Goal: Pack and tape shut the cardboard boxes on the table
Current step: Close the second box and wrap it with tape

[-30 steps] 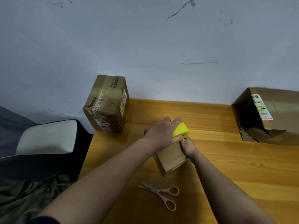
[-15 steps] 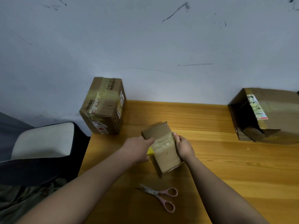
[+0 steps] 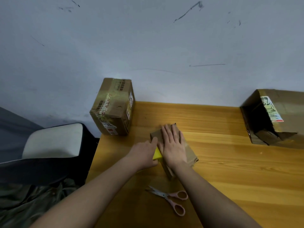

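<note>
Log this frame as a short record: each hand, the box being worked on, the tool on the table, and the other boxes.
left hand: holds yellow tape dispenser against the small box's left side
right hand: flat, fingers spread on top of small box
scissors: pink-handled, on table, nearer than the box, untouched
taped box: at the table's far left corner, closed
large box: far right, on its side, open
</note>
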A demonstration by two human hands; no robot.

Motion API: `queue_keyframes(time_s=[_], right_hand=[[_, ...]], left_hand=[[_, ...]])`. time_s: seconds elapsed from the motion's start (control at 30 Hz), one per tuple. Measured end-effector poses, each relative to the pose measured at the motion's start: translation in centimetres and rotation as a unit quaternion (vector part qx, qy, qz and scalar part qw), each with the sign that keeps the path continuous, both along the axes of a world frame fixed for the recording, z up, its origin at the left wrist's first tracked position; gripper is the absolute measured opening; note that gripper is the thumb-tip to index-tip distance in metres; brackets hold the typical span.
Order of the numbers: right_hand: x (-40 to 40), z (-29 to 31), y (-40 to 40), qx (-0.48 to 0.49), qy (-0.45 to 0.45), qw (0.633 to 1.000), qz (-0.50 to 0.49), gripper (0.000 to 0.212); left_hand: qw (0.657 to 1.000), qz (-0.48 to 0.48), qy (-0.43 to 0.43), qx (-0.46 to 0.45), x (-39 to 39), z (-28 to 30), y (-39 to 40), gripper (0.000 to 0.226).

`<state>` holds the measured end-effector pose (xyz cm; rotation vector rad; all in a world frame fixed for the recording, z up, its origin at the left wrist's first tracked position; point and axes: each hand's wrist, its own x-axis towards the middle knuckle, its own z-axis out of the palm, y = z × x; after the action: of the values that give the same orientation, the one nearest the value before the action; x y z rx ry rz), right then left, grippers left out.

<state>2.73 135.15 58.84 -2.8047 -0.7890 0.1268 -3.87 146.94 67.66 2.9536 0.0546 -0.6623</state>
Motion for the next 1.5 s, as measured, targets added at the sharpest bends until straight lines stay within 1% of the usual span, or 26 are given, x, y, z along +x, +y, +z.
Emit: queue_keyframes(time_s=[0.07,0.13,0.37,0.5,0.6,0.67,0.73,0.77,0.8,0.83,0.9,0.93,1.0,1.1,1.2,1.3,1.37,1.43,1.47,1.5], right_hand=[[0.3,0.1,0.1,-0.03,0.031,0.999,0.022,0.084],[0.6,0.3,-0.1,-0.036,0.046,0.998,0.02,0.09],[0.1,1.0,-0.4,-0.05,0.051,0.997,0.034,0.091],[0.2,1.1,-0.2,-0.042,0.053,0.997,0.032,0.094],[0.2,0.9,-0.3,-0.036,0.051,0.997,0.036,0.095],[0.3,1.0,-0.7,-0.025,0.049,0.997,0.056,0.095],[0.4,1.3,-1.5,-0.001,0.051,0.995,0.085,0.093],[0.2,1.4,-1.9,0.01,0.048,0.995,0.085,0.094],[-0.1,1.4,-2.2,0.014,0.04,0.997,0.059,0.097],[-0.6,1.6,-2.3,0.008,0.034,0.999,0.01,0.1],[-1.7,1.8,-2.0,-0.027,0.066,0.994,-0.089,0.102],[-2.0,1.8,-1.8,-0.049,0.09,0.989,-0.111,0.101],[-2.2,1.8,-1.4,-0.077,0.115,0.984,-0.116,0.102],[-2.1,2.0,-1.3,-0.086,0.122,0.982,-0.113,0.106],[-2.2,2.5,-1.5,-0.064,0.115,0.984,-0.119,0.102],[-2.2,3.2,-2.1,-0.043,0.115,0.985,-0.122,0.1],[-2.4,3.3,-2.6,-0.025,0.138,0.981,-0.136,0.098],[-2.5,3.1,-3.2,0.018,0.181,0.97,-0.164,0.094],[-2.6,3.3,-3.5,0.061,0.214,0.958,-0.18,0.091],[-2.5,3.4,-3.8,0.124,0.26,0.938,-0.194,0.087]], left_hand=[[1.0,0.007,-0.003,-0.008,0.0,-0.1,0.0,0.065],[1.0,0.016,-0.001,-0.018,-0.1,-0.1,0.0,0.064],[0.999,0.026,0.027,0.002,-0.7,-0.8,-0.8,0.06],[0.998,0.036,0.051,0.022,-0.3,-1.5,-1.0,0.066],[0.996,0.049,0.076,0.012,-0.4,-2.3,-1.0,0.07],[0.995,0.061,0.076,-0.005,-0.3,-2.8,-1.1,0.063],[0.996,0.056,0.074,-0.002,0.1,-3.1,-1.1,0.058],[0.996,0.05,0.074,0.005,0.2,-3.1,-1.1,0.058],[0.996,0.047,0.073,0.008,0.3,-3.2,-1.1,0.058],[0.996,0.049,0.068,0.008,0.2,-3.3,-1.1,0.058],[0.997,0.06,0.052,0.006,-0.1,-3.5,-1.2,0.057],[0.997,0.067,0.043,0.003,-0.3,-3.6,-1.1,0.056],[0.997,0.071,0.019,-0.01,-0.7,-4.0,-0.9,0.057],[0.996,0.075,-0.027,-0.04,-1.8,-4.3,-0.3,0.07],[0.989,0.112,-0.081,-0.054,-4.1,-4.9,0.9,0.073],[0.971,0.18,-0.093,-0.13,-6.2,-5.0,2.3,0.069],[0.97,0.16,-0.122,-0.136,-6.6,-4.1,2.4,0.068],[0.968,0.122,-0.191,-0.104,-6.1,-2.1,2.3,0.064],[0.964,0.105,-0.227,-0.085,-5.7,-0.8,2.1,0.064],[0.96,0.088,-0.255,-0.07,-5.2,0.5,1.8,0.065]])
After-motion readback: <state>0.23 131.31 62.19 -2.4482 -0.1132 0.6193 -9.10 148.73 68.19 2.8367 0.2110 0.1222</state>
